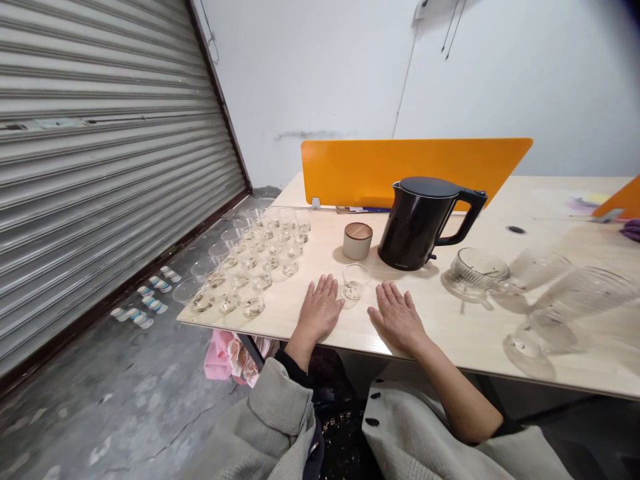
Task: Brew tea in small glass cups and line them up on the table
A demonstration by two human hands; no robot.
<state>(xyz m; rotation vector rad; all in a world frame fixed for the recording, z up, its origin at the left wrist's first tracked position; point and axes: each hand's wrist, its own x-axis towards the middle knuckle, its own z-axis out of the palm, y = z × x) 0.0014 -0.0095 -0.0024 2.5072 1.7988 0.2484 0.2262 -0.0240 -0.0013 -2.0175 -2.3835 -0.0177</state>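
Note:
Both of my hands rest palm down near the table's front edge. My left hand (321, 310) lies flat with nothing in it. On the other side, my right hand (399, 319) is also flat, its fingers stretched forward. Between them stands a small clear cup (355, 281), upright, with a little something at its bottom; neither hand grips it. Just behind it is a round pale canister (357, 243) with a wooden lid. A black electric kettle (417, 227) stands behind my right hand, its handle to the right.
Many clear cups (250, 265) crowd the table's left end. To the right are a ribbed glass cup on a saucer (479, 269), a glass pitcher (590, 297) and stacked clear cups (550, 333). An orange divider (360, 170) stands behind. Small bottles (154, 293) sit on the floor.

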